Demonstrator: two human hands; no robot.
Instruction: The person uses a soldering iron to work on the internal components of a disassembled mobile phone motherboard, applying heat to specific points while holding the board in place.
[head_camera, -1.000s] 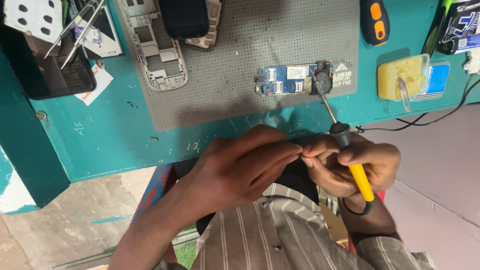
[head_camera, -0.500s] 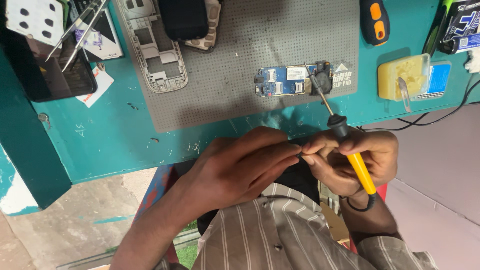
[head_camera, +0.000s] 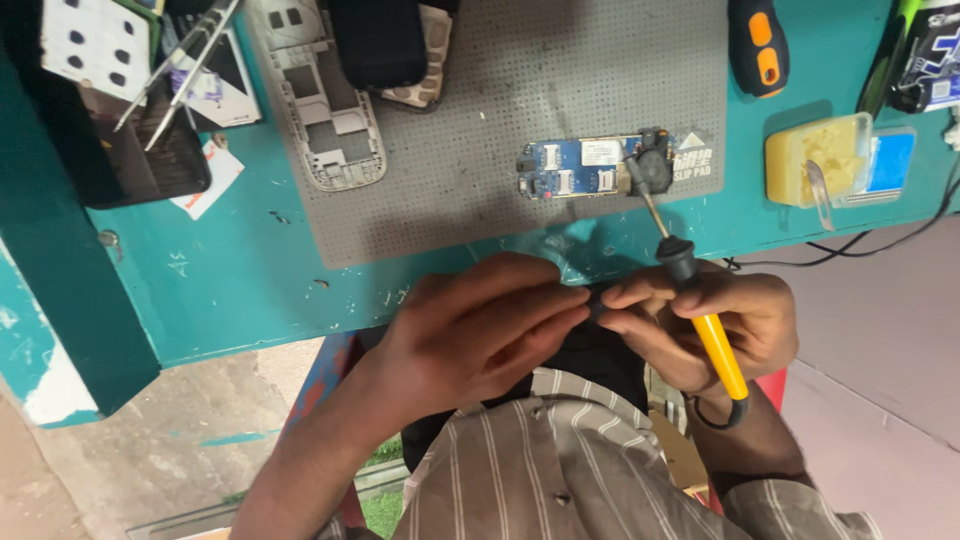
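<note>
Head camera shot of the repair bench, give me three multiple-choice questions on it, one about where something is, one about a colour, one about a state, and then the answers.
1. Where does the blue circuit board lie?
A. on the grey perforated mat
B. on the floor
C. in the left hand

2. What colour is the soldering iron handle?
A. green
B. yellow
C. white

3. How is the soldering iron held?
A. lying loose on the teal bench
B. in the left hand
C. in the right hand, tip toward the board

Answers: 1 A, the board rests flat on the mat. 2 B, the grip below the black collar is yellow. 3 C, the right hand's fingers wrap the handle while its metal tip reaches up to the board's end.
</note>
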